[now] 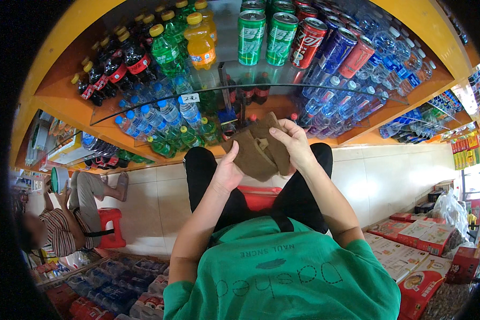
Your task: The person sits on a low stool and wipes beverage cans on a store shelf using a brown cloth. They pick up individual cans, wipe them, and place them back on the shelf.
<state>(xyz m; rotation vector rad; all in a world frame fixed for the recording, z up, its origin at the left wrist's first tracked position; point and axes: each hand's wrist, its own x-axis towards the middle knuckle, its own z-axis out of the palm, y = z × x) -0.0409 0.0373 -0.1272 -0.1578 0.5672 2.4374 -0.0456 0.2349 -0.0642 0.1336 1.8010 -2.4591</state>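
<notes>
A folded brown cloth (256,160) is held between both hands, above the knees and in front of the shelves. My left hand (229,168) grips its lower left side, thumb on top. My right hand (292,144) pinches its upper right part between thumb and fingers. A lighter loop or folded edge shows at the cloth's middle. Beyond the cloth stands a glass shelf (264,85) bearing drink cans, among them a green can (251,38) and a red can (307,44). An orange soda bottle (200,42) stands left of the cans. Water bottles (170,112) fill the level below.
A red plastic stool (260,197) is beneath me. At the left, another person (60,228) sits on a red stool (111,228) holding a round green-and-white object (59,180). Wrapped bottle packs (116,284) lie behind left; cartons (408,256) are stacked at the right.
</notes>
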